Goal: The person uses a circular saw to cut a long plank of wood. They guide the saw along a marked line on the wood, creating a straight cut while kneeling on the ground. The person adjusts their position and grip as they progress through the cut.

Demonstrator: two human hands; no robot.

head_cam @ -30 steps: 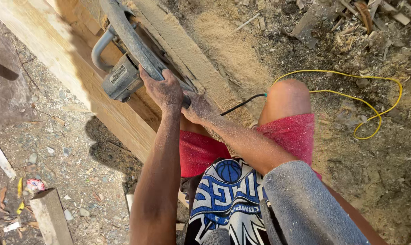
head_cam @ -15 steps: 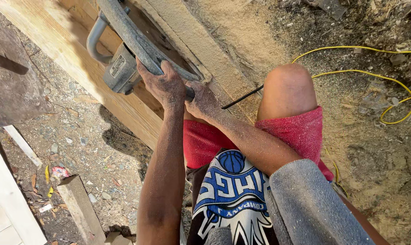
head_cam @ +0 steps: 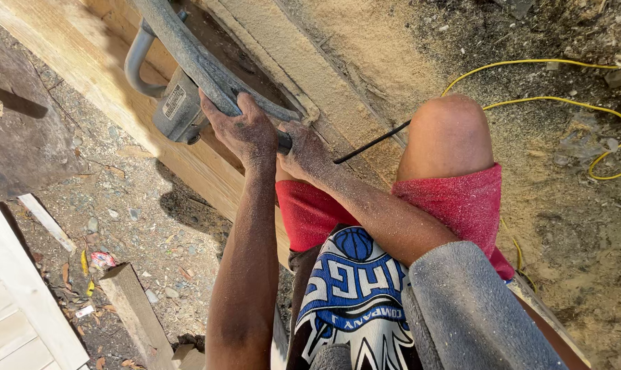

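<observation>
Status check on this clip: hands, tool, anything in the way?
Left hand and right hand both clamped on the grey metal power tool's handle. Tool sits on the sawdust-covered timber beam. Black cord trails by the knee; yellow cable lies clear.

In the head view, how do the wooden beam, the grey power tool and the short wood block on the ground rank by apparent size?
1. Wooden beam, largest; it runs out of frame.
2. Grey power tool, gripped by both hands.
3. Short wood block, smallest, though it lies lower, farther from the camera, so this is unsure.
</observation>
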